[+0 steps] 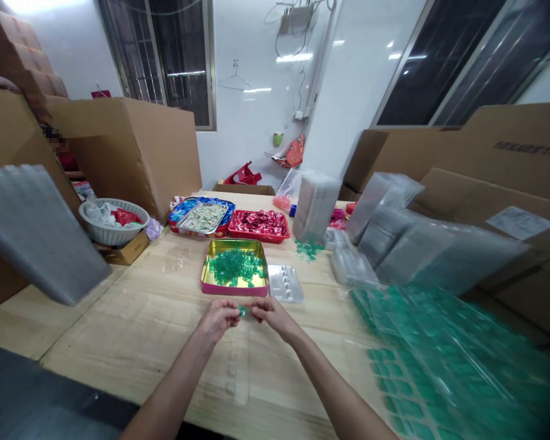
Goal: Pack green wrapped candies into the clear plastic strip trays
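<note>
My left hand (219,319) pinches a small shiny green piece (241,311) between thumb and fingertips, above the wooden table. Close to its right, my right hand (268,313) has curled fingers, the index finger reaching toward the piece. Whether those fingers hold anything is hidden. Just beyond both hands stands a gold-lined tin (206,282) with a pink outer side, holding a heap of green pieces (236,266). A clear plastic tray with moulded pockets (241,373) lies flat below my hands. Right of the tin rests a silvery tray with small pockets (286,284).
Behind the tin are a red tray of wrapped pieces (259,226) and a blue-filled tin (178,211). Stacked clear trays (316,208) stand at right, above green-filled trays (440,360). At left are a basket (114,231), a tray stack (41,232) and cardboard boxes (165,153).
</note>
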### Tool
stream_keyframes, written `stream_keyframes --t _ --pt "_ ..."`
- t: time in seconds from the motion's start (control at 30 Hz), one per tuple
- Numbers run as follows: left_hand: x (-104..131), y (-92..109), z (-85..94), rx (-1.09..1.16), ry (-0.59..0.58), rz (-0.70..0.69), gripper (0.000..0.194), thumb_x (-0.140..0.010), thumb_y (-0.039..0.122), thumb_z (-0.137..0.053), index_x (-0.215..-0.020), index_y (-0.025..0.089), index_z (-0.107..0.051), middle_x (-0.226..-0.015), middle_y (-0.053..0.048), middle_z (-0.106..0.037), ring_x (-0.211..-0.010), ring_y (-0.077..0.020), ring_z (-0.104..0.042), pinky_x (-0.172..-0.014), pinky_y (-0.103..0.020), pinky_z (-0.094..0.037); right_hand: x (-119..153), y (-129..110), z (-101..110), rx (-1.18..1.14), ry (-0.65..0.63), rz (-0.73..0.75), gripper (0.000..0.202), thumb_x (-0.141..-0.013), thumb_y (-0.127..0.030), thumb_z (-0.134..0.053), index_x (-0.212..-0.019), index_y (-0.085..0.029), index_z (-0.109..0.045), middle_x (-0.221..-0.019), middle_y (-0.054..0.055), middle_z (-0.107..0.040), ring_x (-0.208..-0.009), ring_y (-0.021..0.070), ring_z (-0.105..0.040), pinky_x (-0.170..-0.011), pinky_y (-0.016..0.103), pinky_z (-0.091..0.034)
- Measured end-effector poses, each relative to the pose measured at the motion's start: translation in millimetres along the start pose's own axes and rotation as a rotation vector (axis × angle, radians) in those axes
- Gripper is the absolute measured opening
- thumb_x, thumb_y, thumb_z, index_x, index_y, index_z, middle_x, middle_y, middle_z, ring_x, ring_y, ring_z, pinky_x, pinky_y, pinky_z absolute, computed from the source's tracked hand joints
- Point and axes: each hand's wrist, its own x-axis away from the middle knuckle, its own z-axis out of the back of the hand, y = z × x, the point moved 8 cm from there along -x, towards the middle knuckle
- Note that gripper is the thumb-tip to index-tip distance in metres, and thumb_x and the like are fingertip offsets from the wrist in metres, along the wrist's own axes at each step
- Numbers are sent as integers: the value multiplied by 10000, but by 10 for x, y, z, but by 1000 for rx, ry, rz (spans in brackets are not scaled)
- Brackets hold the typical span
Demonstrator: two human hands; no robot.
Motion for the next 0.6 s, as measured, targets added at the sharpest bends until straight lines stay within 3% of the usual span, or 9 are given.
stream_keyframes --t 0.1,0.2,0.4,0.6 --pt "12 -41 -3 -49 -28 33 255 -438 176 -750 -592 122 -554 -477 11 -563 -422 -90 -503 -457 -224 -328 15 -2 -117 -206 -99 -44 206 -685 -324 -592 -733 -131 -647 -586 -21 -530 -528 82 -422 -521 210 -331" --pt "18 -122 55 -92 -18 59 244 -437 178 -742 -575 121 -549 -465 14 -551 -410 -84 -494 -449 -220 -322 15 38 -185 -260 -86 -117 193 -608 -316 -660 -664 -134 -625 -552 -34 -514 -503 71 -405 -498 201 -308" --pt "35 -269 201 -162 19 90 241 -444 196 -726 -571 128 -533 -464 28 -530 -406 -71 -479 -441 -209 -311 7 140 -374 -175 -207 -208 204 -601 -310 -632 -693 -129 -651 -540 -34 -513 -487 61 -374 -467 190 -288" --pt "-3 -332 330 -314 114 84 167 -527 191 -678 -563 140 -523 -416 46 -505 -372 -75 -461 -419 -203 -300 -37 278 -363 20 -150 -283 180 -552 -301 -630 -557 -124 -596 -455 -44 -448 -428 62 -354 -412 194 -279"
